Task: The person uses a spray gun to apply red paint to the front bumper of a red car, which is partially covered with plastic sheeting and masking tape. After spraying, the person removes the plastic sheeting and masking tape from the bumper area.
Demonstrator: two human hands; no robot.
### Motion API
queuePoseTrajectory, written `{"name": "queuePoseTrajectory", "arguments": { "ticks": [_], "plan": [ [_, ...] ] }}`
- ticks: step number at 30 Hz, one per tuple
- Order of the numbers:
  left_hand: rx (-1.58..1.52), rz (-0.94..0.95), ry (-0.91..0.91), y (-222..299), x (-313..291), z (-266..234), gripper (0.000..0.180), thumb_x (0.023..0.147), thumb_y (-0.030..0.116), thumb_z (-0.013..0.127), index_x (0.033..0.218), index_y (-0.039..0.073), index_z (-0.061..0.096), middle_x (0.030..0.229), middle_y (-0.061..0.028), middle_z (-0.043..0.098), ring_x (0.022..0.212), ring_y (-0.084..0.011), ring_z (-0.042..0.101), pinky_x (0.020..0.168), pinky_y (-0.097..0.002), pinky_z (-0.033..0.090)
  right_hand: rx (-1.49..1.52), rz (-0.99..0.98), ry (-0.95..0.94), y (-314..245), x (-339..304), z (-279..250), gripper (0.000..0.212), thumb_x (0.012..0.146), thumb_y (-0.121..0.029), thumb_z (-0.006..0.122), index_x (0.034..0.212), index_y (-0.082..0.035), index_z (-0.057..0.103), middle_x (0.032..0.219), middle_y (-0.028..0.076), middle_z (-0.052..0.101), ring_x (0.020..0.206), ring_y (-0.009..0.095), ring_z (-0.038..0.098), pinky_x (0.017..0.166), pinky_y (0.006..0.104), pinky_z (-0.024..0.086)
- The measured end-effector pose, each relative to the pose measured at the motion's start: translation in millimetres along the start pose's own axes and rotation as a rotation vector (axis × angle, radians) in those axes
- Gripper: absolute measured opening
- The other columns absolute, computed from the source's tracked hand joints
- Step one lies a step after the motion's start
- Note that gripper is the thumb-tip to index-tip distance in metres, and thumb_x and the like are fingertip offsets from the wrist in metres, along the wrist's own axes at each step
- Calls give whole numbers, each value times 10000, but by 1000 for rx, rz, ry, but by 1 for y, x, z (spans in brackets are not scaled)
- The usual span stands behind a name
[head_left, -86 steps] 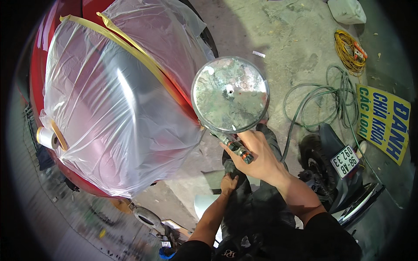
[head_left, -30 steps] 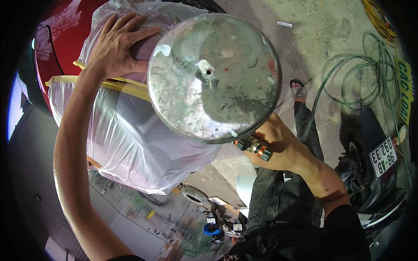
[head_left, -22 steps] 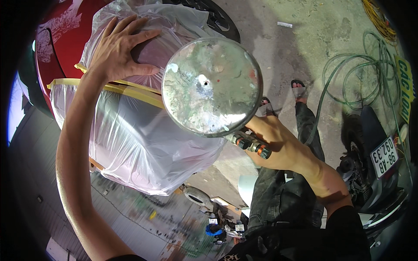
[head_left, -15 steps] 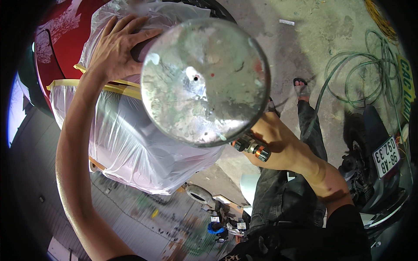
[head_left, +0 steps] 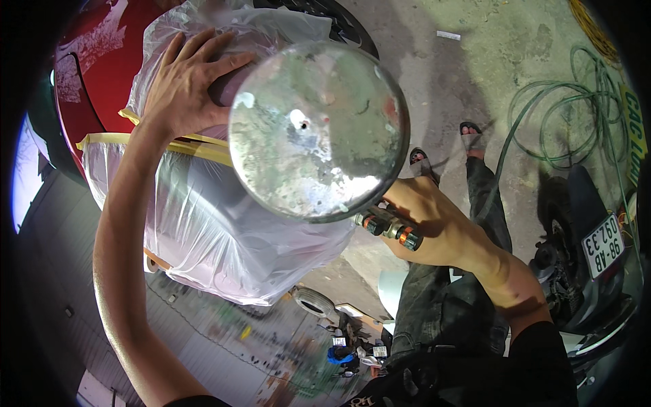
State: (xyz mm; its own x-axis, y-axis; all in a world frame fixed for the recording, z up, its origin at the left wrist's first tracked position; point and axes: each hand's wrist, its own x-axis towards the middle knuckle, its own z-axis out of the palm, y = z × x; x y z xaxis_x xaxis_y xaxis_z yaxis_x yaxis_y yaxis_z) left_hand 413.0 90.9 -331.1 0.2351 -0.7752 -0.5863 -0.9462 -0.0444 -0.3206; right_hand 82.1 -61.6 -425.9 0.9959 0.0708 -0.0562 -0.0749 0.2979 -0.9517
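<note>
Fingers of the left hand (head_left: 184,93) spread wide, empty, on a plastic sheet (head_left: 210,224); those of the right hand (head_left: 430,220), partly hidden, wrap a spray gun (head_left: 339,152) — paint-blotched silver cup (head_left: 317,132), orange-banded knobs (head_left: 409,237) — the cup just beyond them, leftward.

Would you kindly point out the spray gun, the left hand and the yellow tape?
Spray gun (head_left: 319,139), head view: round lid.
Left hand (head_left: 184,91), head view: back of hand.
Yellow tape (head_left: 200,150), head view: exposed strip.
</note>
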Motion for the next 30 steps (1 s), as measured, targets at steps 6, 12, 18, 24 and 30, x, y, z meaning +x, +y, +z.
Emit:
{"name": "queuePoseTrajectory", "arguments": {
  "ticks": [6, 12, 18, 24, 30],
  "plan": [
    [13, -3, 3, -1, -3, 0, 755, 675, 484, 766, 1374, 239, 621, 1517, -94, 476, 1454, -314, 358, 1236, -527, 189, -1, -47, 9, -15, 12, -9, 319, 844, -42, 678, 1116, 30, 527, 675, 177, 592, 537, 304, 601, 505, 396, 423],
    [-29, -6, -7, 6, 1, -8, 687, 692, 562, 774, 1324, 316, 660, 1501, -63, 503, 1437, -315, 391, 1240, -532, 190, -14, 13, -4, 0, 3, -3, 327, 835, -36, 685, 1113, 30, 526, 665, 171, 583, 528, 305, 595, 494, 390, 416],
    [-4, 13, 16, 4, 0, -5, 720, 699, 476, 749, 1362, 221, 631, 1482, -75, 516, 1441, -316, 375, 1231, -530, 195, -8, -33, 11, -3, 12, -1, 327, 832, -44, 697, 1103, 30, 531, 644, 166, 572, 514, 298, 585, 483, 385, 412],
    [-90, 26, 53, -8, -1, 3, 645, 751, 440, 721, 1344, 199, 640, 1484, -85, 514, 1439, -305, 374, 1224, -525, 200, 8, -58, 40, -9, 15, -6, 319, 829, -45, 699, 1093, 32, 537, 633, 163, 562, 513, 266, 588, 490, 382, 413],
    [-118, 27, 4, 4, 8, -11, 546, 758, 462, 722, 1283, 317, 683, 1475, -92, 523, 1410, -305, 417, 1221, -504, 220, -13, 39, -58, -2, 7, -6, 364, 806, -27, 708, 1115, 40, 527, 633, 170, 562, 514, 271, 590, 497, 380, 415]
  ]
}}
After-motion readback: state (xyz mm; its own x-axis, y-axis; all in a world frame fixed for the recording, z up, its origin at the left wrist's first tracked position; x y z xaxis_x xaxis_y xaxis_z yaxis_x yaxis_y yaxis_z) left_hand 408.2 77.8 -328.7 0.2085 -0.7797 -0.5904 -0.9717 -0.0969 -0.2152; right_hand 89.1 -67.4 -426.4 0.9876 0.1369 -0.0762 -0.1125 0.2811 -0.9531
